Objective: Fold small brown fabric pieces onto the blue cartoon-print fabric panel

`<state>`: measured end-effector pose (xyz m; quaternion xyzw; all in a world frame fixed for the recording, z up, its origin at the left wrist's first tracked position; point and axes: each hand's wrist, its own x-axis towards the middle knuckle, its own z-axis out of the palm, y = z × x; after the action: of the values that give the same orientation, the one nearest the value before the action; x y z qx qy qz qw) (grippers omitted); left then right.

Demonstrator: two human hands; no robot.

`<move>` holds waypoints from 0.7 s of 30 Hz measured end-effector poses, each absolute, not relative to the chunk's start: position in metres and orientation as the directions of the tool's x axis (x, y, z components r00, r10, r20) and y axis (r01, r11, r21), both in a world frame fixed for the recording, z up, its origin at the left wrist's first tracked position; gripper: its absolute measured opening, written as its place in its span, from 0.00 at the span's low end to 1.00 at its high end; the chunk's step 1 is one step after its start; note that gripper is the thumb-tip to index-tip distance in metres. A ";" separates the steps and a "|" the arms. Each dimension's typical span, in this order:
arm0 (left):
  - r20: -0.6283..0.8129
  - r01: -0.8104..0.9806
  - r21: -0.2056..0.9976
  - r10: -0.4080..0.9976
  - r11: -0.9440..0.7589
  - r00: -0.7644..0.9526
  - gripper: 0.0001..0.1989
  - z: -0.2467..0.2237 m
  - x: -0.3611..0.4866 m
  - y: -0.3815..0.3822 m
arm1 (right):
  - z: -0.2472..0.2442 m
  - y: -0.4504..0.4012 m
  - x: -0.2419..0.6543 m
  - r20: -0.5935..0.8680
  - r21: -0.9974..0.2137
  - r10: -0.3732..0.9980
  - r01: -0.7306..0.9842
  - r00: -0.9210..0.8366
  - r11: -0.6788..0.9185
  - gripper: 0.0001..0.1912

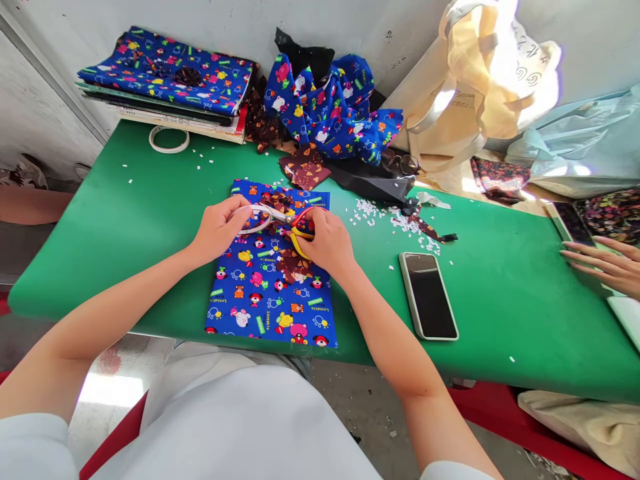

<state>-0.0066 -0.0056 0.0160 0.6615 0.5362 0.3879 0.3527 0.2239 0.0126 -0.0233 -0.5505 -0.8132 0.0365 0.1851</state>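
Note:
My left hand pinches a roll of white tape at its left side. Red-and-yellow-handled scissors are gripped in my right hand, their blades pointing left and meeting the tape roll's right edge. Both hands are above a blue cloth piece printed with cartoon animals, which lies near the table's front edge. Brown patterned scraps rest on that cloth, partly under my right hand and the scissors.
A green table holds a phone at right, another tape ring, a cloth-topped book stack, crumpled blue cloth and white paper bits. Another person's hand is at far right.

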 end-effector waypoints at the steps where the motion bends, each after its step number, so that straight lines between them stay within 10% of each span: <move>1: 0.126 0.437 0.883 0.984 -0.170 0.126 0.13 0.016 -0.007 -0.005 | -0.024 0.013 0.224 0.265 -0.263 0.908 0.881 -0.325 0.393 0.12; 21: 0.156 0.273 0.943 0.978 -0.190 0.139 0.11 0.010 -0.010 -0.002 | -0.023 0.013 0.224 0.257 -0.273 0.910 0.879 -0.324 0.390 0.12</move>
<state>-0.0099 -0.0024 0.0099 0.6368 0.4910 0.4351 0.4051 0.2241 0.0127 -0.0234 -0.5506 -0.8126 0.0417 0.1863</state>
